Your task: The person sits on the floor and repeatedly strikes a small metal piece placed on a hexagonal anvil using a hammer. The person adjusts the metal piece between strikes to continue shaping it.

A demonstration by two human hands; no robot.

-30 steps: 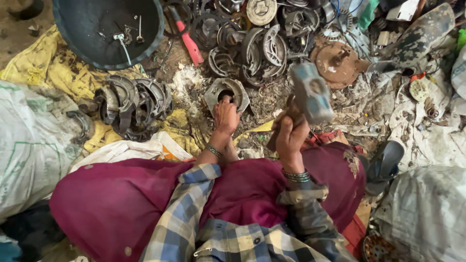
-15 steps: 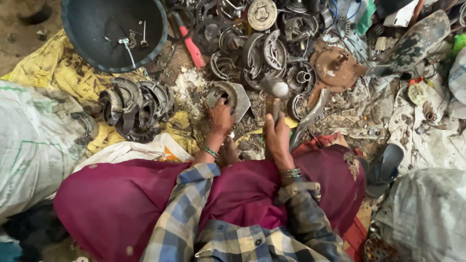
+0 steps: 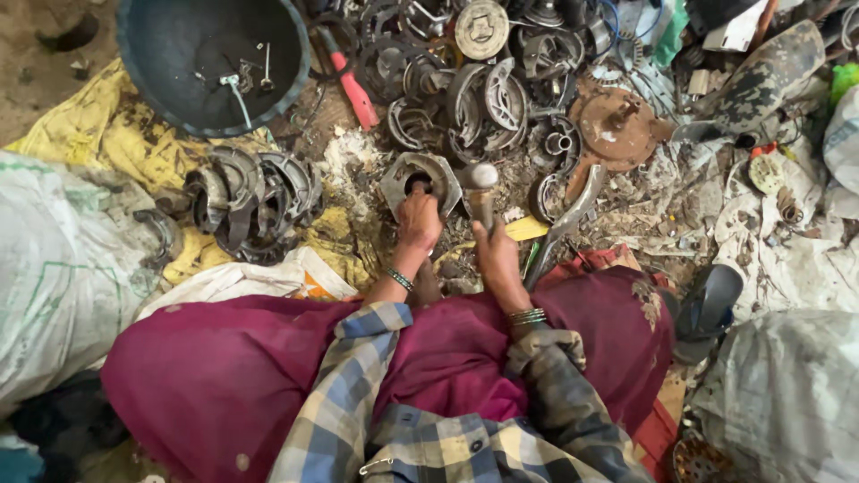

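Note:
I sit on the ground among scrap metal. My left hand (image 3: 419, 222) grips a grey hexagonal metal housing (image 3: 420, 179) with a round hole, holding it steady on the dirt. My right hand (image 3: 497, 258) is closed around the handle of a hammer (image 3: 480, 183), whose grey steel head hangs low just to the right of the housing, close to it. Both wrists wear bangles, and plaid sleeves cover my forearms over a maroon cloth on my lap.
A pile of curved brake shoes (image 3: 250, 201) lies to the left on yellow cloth. A dark round basin (image 3: 213, 63) holds a few small parts. More scrap, a rusty disc (image 3: 617, 127), a red-handled tool (image 3: 354, 85) and white sacks (image 3: 54, 268) surround me.
The hammer was raised high at my right a second ago. It has swung down to beside the housing. My left hand has stayed on the housing.

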